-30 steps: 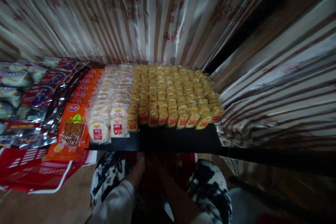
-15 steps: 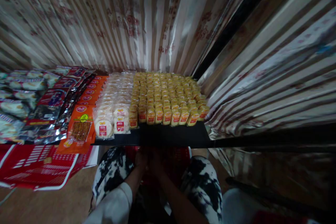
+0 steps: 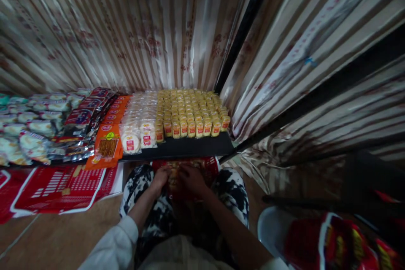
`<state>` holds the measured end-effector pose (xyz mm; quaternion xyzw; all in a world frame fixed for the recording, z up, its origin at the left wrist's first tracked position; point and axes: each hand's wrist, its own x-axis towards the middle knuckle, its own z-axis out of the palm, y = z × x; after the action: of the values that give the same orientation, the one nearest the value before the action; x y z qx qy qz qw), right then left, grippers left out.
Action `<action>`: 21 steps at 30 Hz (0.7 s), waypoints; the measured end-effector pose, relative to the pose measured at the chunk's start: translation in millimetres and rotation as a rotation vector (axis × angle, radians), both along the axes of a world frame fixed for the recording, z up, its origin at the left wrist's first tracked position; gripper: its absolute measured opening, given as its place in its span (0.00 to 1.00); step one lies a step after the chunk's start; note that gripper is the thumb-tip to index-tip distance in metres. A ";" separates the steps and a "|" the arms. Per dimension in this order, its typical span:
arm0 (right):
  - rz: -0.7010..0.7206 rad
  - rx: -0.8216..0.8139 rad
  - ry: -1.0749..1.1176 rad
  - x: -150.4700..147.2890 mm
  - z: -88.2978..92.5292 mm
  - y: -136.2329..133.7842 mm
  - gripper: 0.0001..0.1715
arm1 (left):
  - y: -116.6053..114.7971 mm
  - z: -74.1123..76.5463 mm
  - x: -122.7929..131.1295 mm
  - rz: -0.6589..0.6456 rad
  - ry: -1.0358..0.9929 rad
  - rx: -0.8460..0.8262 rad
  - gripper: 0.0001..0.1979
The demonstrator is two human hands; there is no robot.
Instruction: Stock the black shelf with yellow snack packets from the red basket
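Between my knees, partly under the shelf edge, stands a red basket point(image 3: 212, 164) with small yellowish-brown packets point(image 3: 174, 180) inside, dim and blurred. My left hand point(image 3: 162, 176) reaches in on the left, fingers curled in against the packets. From the right, my right hand point(image 3: 193, 180) bends over the same packets, fingers curled and partly in shadow. What either hand grips is too dark to make out. Just beyond, on the black shelf point(image 3: 202, 145), stand tight rows of small yellow snack packets point(image 3: 191, 114).
Left of the yellow rows are clear packets of white round crackers point(image 3: 139, 122), orange snack bags point(image 3: 107, 135), dark red pouches point(image 3: 79, 116) and white wrapped snacks point(image 3: 34, 143). Another red basket point(image 3: 60, 194) sits low left. Red bags point(image 3: 335, 240) lie lower right, near a black post point(image 3: 243, 46).
The view has shifted, with the shelf goods now farther left and more floor showing at right. My hands have moved apart in the basket, and packets now show between them.
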<state>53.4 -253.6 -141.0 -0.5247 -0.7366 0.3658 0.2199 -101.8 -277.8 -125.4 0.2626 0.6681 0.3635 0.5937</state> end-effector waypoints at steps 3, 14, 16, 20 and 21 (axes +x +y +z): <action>0.072 0.009 0.032 2.9 22.7 -2.4 0.15 | 2.3 22.7 -10.8 -0.048 -0.035 0.035 0.06; -0.019 -0.236 0.427 -12.3 48.8 -3.0 0.12 | 12.2 57.6 -18.8 0.054 0.036 0.297 0.16; -0.072 -0.277 0.520 -19.7 46.8 -0.1 0.12 | 16.0 58.1 -16.4 0.107 0.071 0.380 0.17; -0.149 -0.270 0.585 -34.5 47.2 14.6 0.13 | 22.5 59.5 -12.6 0.141 0.179 0.542 0.18; -0.157 -0.255 0.592 -38.3 48.0 19.8 0.14 | 23.4 59.5 -12.1 0.143 0.242 0.583 0.18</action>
<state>15.2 -233.8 -93.0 -0.4741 -0.5465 0.5734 0.3844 -113.9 -254.4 -65.8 0.4154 0.6184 0.5463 0.3828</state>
